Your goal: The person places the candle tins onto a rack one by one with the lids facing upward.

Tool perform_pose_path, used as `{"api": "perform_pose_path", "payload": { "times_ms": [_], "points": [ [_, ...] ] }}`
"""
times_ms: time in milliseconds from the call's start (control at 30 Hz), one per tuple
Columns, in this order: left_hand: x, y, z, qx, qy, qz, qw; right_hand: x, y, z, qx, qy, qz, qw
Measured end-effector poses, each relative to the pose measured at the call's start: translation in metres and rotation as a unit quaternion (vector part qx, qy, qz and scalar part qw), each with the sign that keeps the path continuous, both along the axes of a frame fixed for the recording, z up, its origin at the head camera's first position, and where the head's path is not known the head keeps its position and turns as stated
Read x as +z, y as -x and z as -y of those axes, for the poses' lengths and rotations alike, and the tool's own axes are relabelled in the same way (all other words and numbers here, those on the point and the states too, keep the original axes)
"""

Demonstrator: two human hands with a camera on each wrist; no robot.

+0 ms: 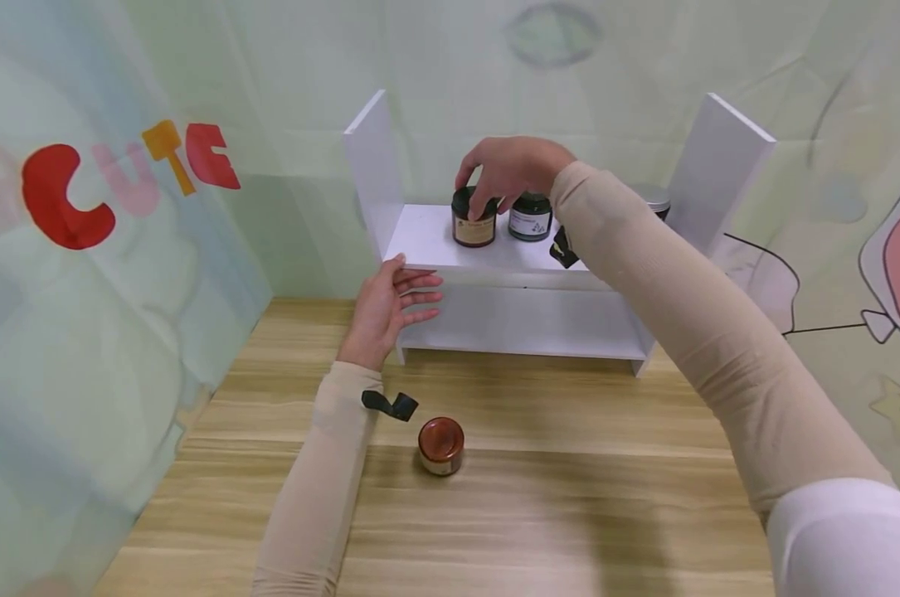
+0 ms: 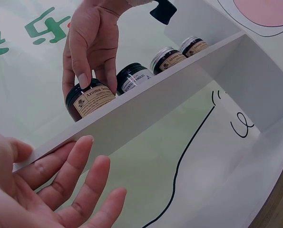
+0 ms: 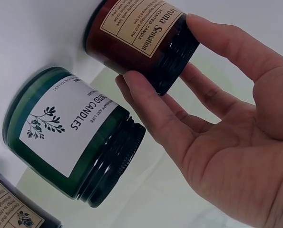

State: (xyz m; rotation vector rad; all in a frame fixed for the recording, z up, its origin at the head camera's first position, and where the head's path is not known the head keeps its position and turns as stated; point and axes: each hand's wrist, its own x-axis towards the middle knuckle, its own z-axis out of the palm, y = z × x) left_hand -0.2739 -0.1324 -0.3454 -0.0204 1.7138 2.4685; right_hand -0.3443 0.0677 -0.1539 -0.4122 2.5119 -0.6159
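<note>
My right hand (image 1: 513, 170) reaches over the white shelf (image 1: 427, 240) and grips an amber scented candle jar (image 1: 474, 232) by its black lid, thumb and fingers on opposite sides. The jar stands upright near the shelf's left end, its tan label facing front. Right beside it stands a green candle jar (image 3: 70, 133) with a white label. At the shelf's front left corner, my left hand (image 1: 382, 311) pinches the board, thumb on top and index finger underneath; the other fingers spread loosely below. A reddish-brown glass jar (image 1: 441, 445) sits on the table, right of the left forearm.
Farther right on the shelf are two silver-lidded jars, one the nearer candle jar (image 2: 169, 59), the other the end jar (image 2: 194, 46). White side panels (image 1: 726, 166) rise at both shelf ends. The shelf unit stands on a wood-grain table (image 1: 539, 514) against a printed cloth backdrop (image 1: 285, 124).
</note>
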Motion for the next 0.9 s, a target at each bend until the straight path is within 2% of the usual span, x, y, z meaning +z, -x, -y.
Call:
{"api": "perform_pose_path", "payload": {
  "times_ms": [900],
  "points": [
    [0.0005,0.0004,-0.0056,-0.005,-0.001,-0.002,1.0,0.0027,0.0018,-0.0016,-0.02,0.0,-0.012,1.0]
  ]
}}
